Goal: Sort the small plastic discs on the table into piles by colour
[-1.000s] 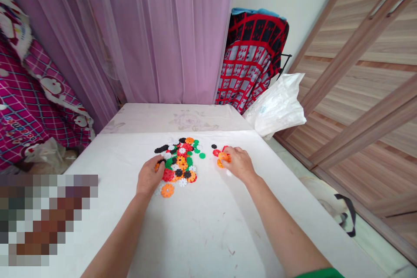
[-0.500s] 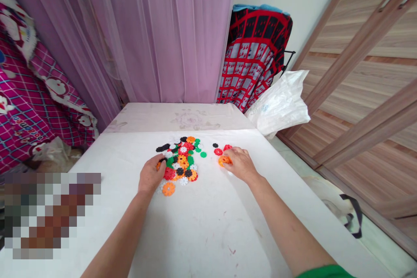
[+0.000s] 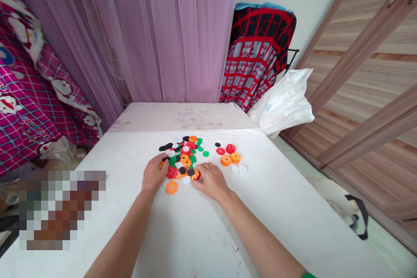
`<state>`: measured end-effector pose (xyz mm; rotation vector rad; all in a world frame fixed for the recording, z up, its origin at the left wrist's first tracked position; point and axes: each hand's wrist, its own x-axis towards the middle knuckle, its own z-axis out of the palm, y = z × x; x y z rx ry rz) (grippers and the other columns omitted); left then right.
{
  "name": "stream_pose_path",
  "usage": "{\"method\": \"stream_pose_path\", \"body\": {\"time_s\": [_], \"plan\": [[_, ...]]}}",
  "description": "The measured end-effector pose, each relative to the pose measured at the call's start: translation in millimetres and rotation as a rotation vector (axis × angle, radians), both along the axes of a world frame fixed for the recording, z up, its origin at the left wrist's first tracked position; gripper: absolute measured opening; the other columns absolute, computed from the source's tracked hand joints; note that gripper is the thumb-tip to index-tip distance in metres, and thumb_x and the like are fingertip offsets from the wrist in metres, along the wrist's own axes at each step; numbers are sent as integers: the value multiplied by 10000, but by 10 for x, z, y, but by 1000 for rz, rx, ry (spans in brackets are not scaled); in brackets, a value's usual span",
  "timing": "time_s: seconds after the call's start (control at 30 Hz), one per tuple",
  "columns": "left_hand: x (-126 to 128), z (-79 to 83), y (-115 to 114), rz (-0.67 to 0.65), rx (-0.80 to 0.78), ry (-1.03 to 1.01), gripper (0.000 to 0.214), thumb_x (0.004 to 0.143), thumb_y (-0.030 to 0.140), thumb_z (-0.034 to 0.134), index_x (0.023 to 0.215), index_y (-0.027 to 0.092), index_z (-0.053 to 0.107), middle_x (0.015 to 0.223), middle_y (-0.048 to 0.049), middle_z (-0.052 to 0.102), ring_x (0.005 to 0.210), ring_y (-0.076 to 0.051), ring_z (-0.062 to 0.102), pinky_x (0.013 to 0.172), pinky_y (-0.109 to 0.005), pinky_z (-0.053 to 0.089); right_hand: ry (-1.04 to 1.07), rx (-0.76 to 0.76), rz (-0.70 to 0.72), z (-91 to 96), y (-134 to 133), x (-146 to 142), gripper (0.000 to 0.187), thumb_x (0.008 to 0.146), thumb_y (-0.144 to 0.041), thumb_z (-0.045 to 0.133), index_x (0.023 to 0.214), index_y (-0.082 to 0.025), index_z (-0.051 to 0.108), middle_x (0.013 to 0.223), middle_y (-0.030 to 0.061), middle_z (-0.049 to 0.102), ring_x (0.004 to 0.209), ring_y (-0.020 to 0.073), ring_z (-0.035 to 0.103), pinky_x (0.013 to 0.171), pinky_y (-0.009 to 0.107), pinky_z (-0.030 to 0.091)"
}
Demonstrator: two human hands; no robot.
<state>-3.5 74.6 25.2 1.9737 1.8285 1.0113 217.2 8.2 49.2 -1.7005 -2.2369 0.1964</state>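
A pile of notched plastic snowflake discs (image 3: 185, 159) in red, orange, green, black and white lies on the white-covered table (image 3: 182, 234). At its left edge my left hand (image 3: 154, 173) is closed, with a black disc (image 3: 166, 159) between thumb and fingers; an orange disc (image 3: 161, 164) shows beside it. On the opposite side, my right hand (image 3: 211, 180) has its thumb and forefinger apart around the edge of an orange disc (image 3: 195, 175) with red beneath it. Another orange disc (image 3: 172, 187) lies at the near edge of the pile.
Right of the pile are small separate groups: red discs (image 3: 230, 148), orange discs (image 3: 226, 160), white discs (image 3: 238, 168) and one black disc (image 3: 217, 144). A white plastic bag (image 3: 283, 102) hangs by the table's far right corner. Purple curtains (image 3: 169, 34) stand behind the table.
My right hand has moved left from the orange discs to the pile's right edge, uncovering the orange and white groups. My left hand stays at the pile with the black disc.
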Motion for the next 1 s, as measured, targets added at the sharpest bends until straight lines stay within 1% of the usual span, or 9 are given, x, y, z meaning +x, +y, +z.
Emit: {"method": "stream_pose_path", "body": {"time_s": [0.2, 0.3, 0.4, 0.53, 0.7, 0.77, 0.83, 0.93, 1.0], "plan": [[5, -14, -1, -4, 14, -21, 346, 829, 323, 469, 1073, 212, 689, 1156, -57, 709, 1099, -234, 633, 997, -363, 477, -32, -33, -45, 16, 18, -75, 264, 815, -311, 618, 1062, -220, 643, 1029, 51, 681, 998, 224, 564, 826, 316, 394], [5, -18, -2, -6, 10, -25, 355, 832, 329, 462, 1077, 206, 687, 1164, -63, 706, 1105, -237, 630, 1010, -369, 467, -28, -39, -59, 42, 19, -52, 316, 809, -307, 617, 1111, -217, 631, 1026, 50, 695, 1001, 230, 569, 836, 319, 399], [6, -15, -3, -9, 1, -22, 361, 833, 334, 458, 1082, 203, 685, 1174, -66, 702, 1113, -239, 626, 1014, -371, 464, -20, -35, -82, 72, 15, 11, 359, 792, -262, 614, 1148, -219, 616, 1057, 46, 698, 999, 222, 578, 857, 315, 403], [8, -6, -7, -7, -1, -28, 358, 833, 345, 454, 1068, 210, 687, 1166, -59, 705, 1107, -234, 627, 1011, -365, 466, -35, -35, -139, 143, 17, 220, 418, 765, -216, 615, 1183, -209, 603, 1114, 57, 686, 1040, 227, 576, 894, 319, 405], [5, 3, -11, -5, -12, -23, 361, 836, 360, 458, 1074, 216, 687, 1179, -55, 700, 1114, -238, 621, 1004, -366, 469, -34, -17, -336, 261, 55, 674, 460, 785, -248, 615, 1241, -223, 566, 1126, 57, 684, 1058, 230, 576, 896, 319, 411], [1, -1, -8, -1, -6, -21, 351, 836, 354, 465, 1074, 226, 688, 1172, -48, 703, 1109, -235, 623, 999, -364, 471, -52, -7, -372, 282, 70, 801, 453, 789, -255, 614, 1239, -225, 567, 1119, 61, 683, 1033, 233, 582, 873, 323, 418], [-2, -10, -2, 0, 2, -19, 348, 837, 351, 467, 1077, 229, 688, 1166, -49, 705, 1105, -237, 625, 998, -368, 471, -70, 3, -325, 287, 77, 845, 460, 780, -239, 617, 1236, -217, 567, 1112, 64, 682, 1025, 235, 580, 868, 328, 419], [-7, -27, 8, -8, 8, -20, 347, 839, 358, 464, 1065, 226, 691, 1171, -53, 704, 1105, -239, 625, 998, -371, 471, -84, 43, -183, 291, 83, 799, 464, 777, -216, 608, 1239, -213, 564, 1138, 60, 669, 1048, 232, 563, 901, 332, 406], [-10, -33, 12, -11, 15, -23, 337, 838, 357, 465, 1053, 232, 693, 1168, -46, 705, 1102, -234, 628, 996, -364, 472, -108, 58, -148, 303, 92, 766, 449, 786, -219, 601, 1234, -215, 571, 1162, 70, 657, 1063, 236, 555, 910, 340, 400]]}}
